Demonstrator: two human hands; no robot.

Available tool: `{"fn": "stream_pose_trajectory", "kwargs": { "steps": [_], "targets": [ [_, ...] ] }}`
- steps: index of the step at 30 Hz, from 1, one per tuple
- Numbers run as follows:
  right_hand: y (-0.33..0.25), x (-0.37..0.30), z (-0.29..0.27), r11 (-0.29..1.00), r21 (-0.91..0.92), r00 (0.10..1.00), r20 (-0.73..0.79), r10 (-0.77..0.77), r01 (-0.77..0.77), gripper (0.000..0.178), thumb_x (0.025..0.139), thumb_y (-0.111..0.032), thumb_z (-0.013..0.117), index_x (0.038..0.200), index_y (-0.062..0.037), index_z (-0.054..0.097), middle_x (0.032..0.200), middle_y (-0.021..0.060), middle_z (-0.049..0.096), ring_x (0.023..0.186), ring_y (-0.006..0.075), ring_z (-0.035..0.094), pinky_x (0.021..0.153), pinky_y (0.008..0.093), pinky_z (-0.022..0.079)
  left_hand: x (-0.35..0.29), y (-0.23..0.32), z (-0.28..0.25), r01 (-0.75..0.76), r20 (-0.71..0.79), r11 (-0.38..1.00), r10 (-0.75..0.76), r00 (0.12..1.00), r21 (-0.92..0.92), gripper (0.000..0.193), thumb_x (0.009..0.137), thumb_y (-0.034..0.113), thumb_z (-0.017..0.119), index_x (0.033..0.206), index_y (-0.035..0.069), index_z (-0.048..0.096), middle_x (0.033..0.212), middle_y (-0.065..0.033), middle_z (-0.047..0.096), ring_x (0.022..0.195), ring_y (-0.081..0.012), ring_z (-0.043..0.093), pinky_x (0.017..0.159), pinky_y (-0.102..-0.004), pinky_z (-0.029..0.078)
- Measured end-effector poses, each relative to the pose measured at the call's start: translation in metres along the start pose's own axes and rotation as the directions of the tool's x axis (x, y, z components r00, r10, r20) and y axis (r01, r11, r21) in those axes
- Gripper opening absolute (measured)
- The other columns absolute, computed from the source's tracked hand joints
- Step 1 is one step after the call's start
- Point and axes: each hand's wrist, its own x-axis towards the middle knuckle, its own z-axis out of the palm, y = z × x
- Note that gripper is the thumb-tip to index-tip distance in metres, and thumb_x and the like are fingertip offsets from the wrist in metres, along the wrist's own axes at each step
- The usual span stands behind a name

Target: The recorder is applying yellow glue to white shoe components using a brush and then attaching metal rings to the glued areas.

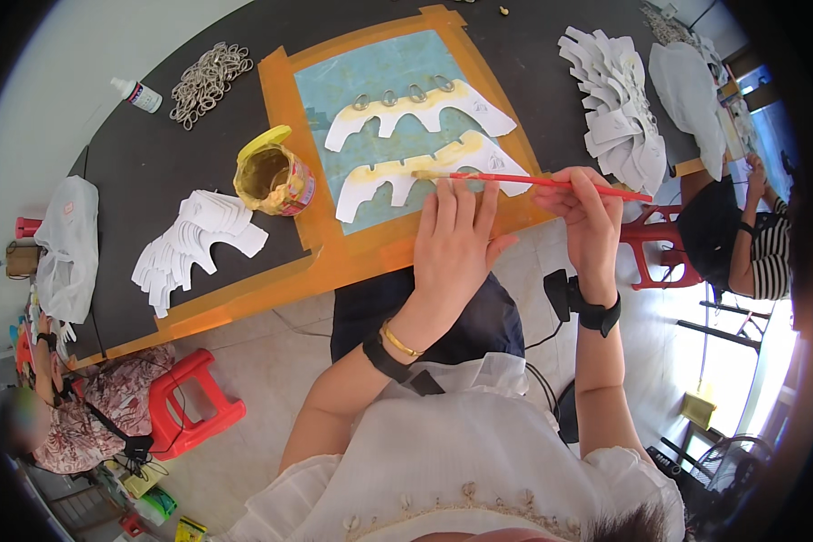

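My right hand (591, 221) pinches a slim red paintbrush (537, 182). The brush tip rests on the nearer white cut-out piece (357, 197), whose upper edge carries a yellowish coating. With fingers stretched out, my left hand (454, 242) lies over that piece's near edge and holds nothing. Just beyond is a second white cut-out piece (338, 132), also coated along its top. Several metal rings (389, 98) sit along its upper edge. Both pieces lie on a blue-green sheet (357, 68). Left of the sheet stands an opened can (291, 188) smeared with yellowish paste.
Orange-brown tape (285, 101) borders the sheet on the dark table (117, 167). White pieces (199, 233) are stacked at left, more (612, 108) at right. A heap of rings (210, 81) and a small bottle (137, 95) lie farther back. Other people sit at both sides.
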Motion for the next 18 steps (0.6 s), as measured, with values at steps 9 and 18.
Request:
{"fn": "stream_pose_trajectory", "kwargs": {
  "steps": [9,18],
  "targets": [
    [-0.004,0.005,-0.018,0.994,-0.109,0.999,-0.052,-0.012,0.006,0.029,0.097,-0.017,0.048,0.096,0.0090,0.060,0.086,0.0185,0.068,0.078,0.0243,0.069,0.074,0.0307,0.055,0.001,0.000,0.000,0.008,-0.039,1.000,-0.008,0.999,-0.006,0.069,0.077,0.045,0.069,0.134,0.011,0.049,0.123,-0.0222,0.052,0.115,-0.0380,0.050,0.096,-0.0438,0.042],
    [-0.017,0.004,-0.034,0.987,-0.120,0.990,-0.078,-0.114,0.104,0.028,0.097,-0.016,0.047,0.097,0.0096,0.060,0.085,0.0185,0.068,0.077,0.0251,0.069,0.074,0.0315,0.055,0.001,-0.001,0.001,0.002,-0.046,1.000,-0.002,0.999,-0.006,0.068,0.078,0.046,0.067,0.134,0.012,0.050,0.122,-0.0217,0.052,0.113,-0.0380,0.050,0.095,-0.0435,0.042]
  ]
}}
